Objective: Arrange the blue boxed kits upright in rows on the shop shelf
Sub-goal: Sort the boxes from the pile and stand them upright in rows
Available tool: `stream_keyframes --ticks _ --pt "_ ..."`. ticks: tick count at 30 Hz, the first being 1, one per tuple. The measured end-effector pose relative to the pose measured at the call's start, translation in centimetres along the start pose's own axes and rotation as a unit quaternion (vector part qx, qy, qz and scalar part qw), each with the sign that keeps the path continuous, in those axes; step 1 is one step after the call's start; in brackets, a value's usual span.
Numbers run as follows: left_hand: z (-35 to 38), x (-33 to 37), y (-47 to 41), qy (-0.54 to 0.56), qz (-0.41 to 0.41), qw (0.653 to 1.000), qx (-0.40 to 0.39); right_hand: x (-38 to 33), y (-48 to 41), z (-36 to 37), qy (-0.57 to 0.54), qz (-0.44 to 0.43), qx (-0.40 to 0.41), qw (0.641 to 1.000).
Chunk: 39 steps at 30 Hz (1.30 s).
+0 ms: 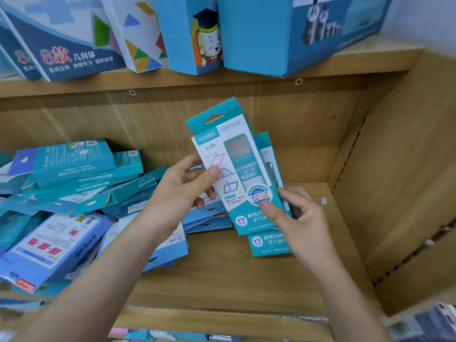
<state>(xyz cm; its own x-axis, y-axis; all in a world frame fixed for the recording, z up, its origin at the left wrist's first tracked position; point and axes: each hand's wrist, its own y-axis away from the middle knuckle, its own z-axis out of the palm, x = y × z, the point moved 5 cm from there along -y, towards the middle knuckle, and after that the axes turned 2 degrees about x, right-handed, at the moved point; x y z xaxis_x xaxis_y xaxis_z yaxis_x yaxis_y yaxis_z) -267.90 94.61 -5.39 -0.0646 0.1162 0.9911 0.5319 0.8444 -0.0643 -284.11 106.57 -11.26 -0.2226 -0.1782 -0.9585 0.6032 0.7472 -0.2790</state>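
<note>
A teal and white boxed kit (243,174) marked S-335 is held almost upright above the wooden shelf board (237,275), leaning a little left. My left hand (183,186) grips its left edge, thumb on the front. My right hand (293,213) holds its lower right corner together with a second kit (269,243) tucked behind the first. A jumbled pile of the same blue kits (81,183) lies flat on the left half of the shelf.
The shelf's side panel (399,183) closes off the right, with bare board beside it. The shelf above (222,77) carries larger blue and white boxes (283,33). A small white scrap (323,200) lies at the back right.
</note>
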Motion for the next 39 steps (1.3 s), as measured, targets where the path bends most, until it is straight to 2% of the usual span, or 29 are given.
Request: stream_keyframes --ticks 2,4,6,8,10,13,15,22,26,29,33,35,36,38,39 --pt "0.9 0.4 -0.6 -0.007 0.034 0.999 -0.005 0.3 0.2 0.1 -0.006 0.006 0.002 1.000" --pt "1.7 0.7 -1.3 -0.007 0.055 0.998 0.013 0.7 0.2 -0.9 0.002 0.002 0.046 0.999" --pt "2.3 1.3 -2.4 -0.031 0.080 0.995 0.042 1.0 0.2 -3.0 0.083 -0.023 0.122 0.989" --pt "3.0 1.8 -4.1 -0.070 0.112 0.989 0.068 1.0 0.9 -5.4 0.187 -0.053 0.202 0.960" --pt "4.0 1.7 -6.4 -0.139 0.138 0.978 0.075 1.0 1.9 -6.9 0.245 -0.058 0.241 0.937" --pt "6.9 0.0 -9.7 -0.282 0.156 0.946 0.039 0.9 3.3 -8.0 0.291 -0.072 0.270 0.915" --pt "9.6 -1.3 -11.1 -0.325 0.161 0.932 0.010 1.1 3.9 -8.3 0.295 -0.083 0.269 0.913" --pt "16.3 -2.3 -13.1 -0.343 0.166 0.924 -0.033 3.0 4.9 -9.0 0.280 -0.063 0.190 0.939" --pt "18.2 -1.3 -13.3 -0.489 0.210 0.845 -0.051 3.6 4.9 -9.3 0.273 -0.037 0.180 0.944" --pt "18.8 -1.1 -13.7 -0.528 0.220 0.818 -0.057 4.0 4.6 -9.1 0.265 -0.020 0.170 0.949" --pt "18.7 -1.8 -14.2 -0.492 0.184 0.848 -0.073 4.3 4.0 -9.0 0.256 0.000 0.156 0.954" --pt "18.1 -1.6 -13.9 -0.445 0.152 0.879 -0.081 4.2 3.8 -9.0 0.248 0.002 0.155 0.956" --pt "17.6 -1.4 -13.6 -0.392 0.129 0.907 -0.085 4.2 3.8 -9.0 0.246 0.002 0.157 0.956" --pt "16.1 -0.9 -11.9 -0.212 0.048 0.971 -0.100 3.9 3.6 -9.0 0.242 -0.002 0.163 0.956" --pt "15.4 -0.7 -10.6 -0.111 0.002 0.987 -0.116 3.8 3.4 -9.0 0.239 -0.004 0.166 0.957"
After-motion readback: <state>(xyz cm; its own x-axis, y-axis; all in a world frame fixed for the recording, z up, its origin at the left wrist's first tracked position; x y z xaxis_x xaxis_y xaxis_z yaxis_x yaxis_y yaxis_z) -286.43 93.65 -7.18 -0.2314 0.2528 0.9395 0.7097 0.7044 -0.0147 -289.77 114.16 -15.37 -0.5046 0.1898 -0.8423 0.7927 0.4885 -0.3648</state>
